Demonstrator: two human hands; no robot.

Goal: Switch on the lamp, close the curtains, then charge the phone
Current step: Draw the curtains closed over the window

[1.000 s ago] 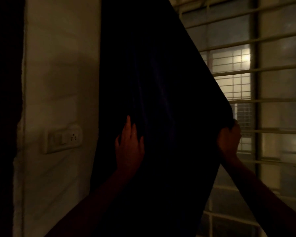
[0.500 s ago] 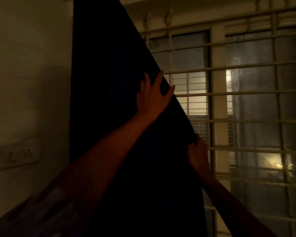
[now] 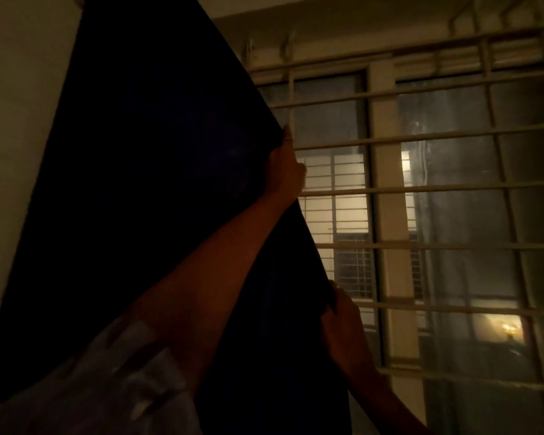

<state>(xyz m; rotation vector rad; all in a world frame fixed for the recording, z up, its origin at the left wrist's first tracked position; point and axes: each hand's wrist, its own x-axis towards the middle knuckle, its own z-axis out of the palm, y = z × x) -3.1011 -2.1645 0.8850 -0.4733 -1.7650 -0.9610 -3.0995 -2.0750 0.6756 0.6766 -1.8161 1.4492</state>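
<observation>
Dimly, both fists on dark curtain (image 3: 145,183) edge: left hand (image 3: 285,171) high, right hand (image 3: 339,321) low, fingertips hidden.

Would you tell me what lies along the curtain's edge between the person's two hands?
In the head view, only the dark curtain edge runs between the left hand, gripping it higher up, and the right hand, gripping it lower; the window grille stands behind.

The left arm, in a pale sleeve at lower left, reaches up to mid-frame, where the left hand (image 3: 285,171) has its grip pinching the curtain (image 3: 154,199) edge. Lower right, the right hand (image 3: 339,324) grips that edge too.
</observation>
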